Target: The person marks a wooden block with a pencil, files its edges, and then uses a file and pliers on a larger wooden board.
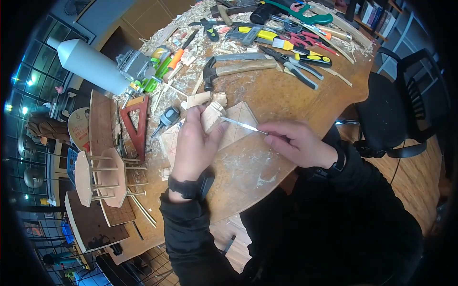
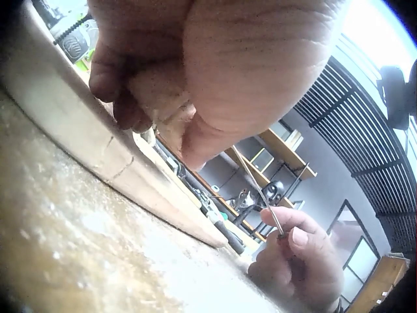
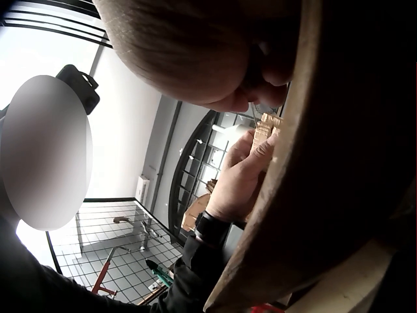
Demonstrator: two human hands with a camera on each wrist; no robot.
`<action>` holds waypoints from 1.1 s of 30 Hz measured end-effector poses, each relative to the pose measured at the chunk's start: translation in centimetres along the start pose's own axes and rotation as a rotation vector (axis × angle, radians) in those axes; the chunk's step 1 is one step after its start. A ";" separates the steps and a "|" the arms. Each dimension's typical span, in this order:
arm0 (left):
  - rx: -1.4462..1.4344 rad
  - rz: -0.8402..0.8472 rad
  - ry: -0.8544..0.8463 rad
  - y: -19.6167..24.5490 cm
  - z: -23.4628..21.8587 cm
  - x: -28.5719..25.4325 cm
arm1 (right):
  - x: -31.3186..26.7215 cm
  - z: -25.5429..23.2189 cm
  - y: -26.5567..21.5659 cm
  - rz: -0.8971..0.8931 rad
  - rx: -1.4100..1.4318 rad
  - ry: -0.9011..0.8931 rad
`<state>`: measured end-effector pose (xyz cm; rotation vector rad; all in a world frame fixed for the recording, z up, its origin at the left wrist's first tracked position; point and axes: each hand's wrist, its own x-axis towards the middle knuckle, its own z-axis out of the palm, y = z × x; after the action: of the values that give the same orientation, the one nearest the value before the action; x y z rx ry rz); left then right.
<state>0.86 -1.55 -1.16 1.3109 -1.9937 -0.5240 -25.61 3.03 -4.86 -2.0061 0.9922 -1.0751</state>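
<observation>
"Head view's my best feed from way over here. I've got a left hand (image 1: 195, 143) gripping a pale wood block (image 1: 213, 116) above a lined board (image 1: 245, 114) on the bench (image 1: 296, 105), and a right hand (image 1: 293, 143) pinching a slim metal tool (image 1: 241, 124) by one end."

"Cool, which way does the tool point?"

"Its long axis slants up and left in that picture, out from between thumb and fingers toward the block. Far tip is right by the left thumb. I honestly can't tell if it's touching wood."

"And the block?"

"Notched end aims up and a little right in the frame, and the long axis leans the same way, so it's roughly crosswise to the tool."

"Left wrist cam agree?"

"Yep. Tool runs from the right hand up and left toward the other one, whose fingers are bent around the wood."

"What's nearby?"

"A loose wood piece (image 1: 198, 99) just beyond the block, then a hammer (image 1: 245, 68), head on the left, handle stretching right. Red triangle (image 1: 143, 119) sits off to the left."
</observation>
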 end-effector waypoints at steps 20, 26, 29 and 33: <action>-0.015 0.073 0.001 -1.5 0.7 0.2 | 0.1 0.0 -0.6 -0.047 -0.128 -0.018; -0.226 -0.043 -0.025 -1.7 0.2 0.4 | -0.4 0.3 0.3 -0.019 -0.098 -0.006; -0.210 -0.129 -0.065 -1.3 -0.2 0.1 | -0.4 -0.3 0.2 0.106 0.107 0.033; -0.263 -0.110 -0.043 -1.6 0.2 0.1 | -0.3 -0.1 0.0 0.057 0.066 0.030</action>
<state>1.70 -2.28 -2.36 1.2577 -1.8206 -0.8429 -25.77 3.33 -4.93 -1.9028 1.0099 -1.0964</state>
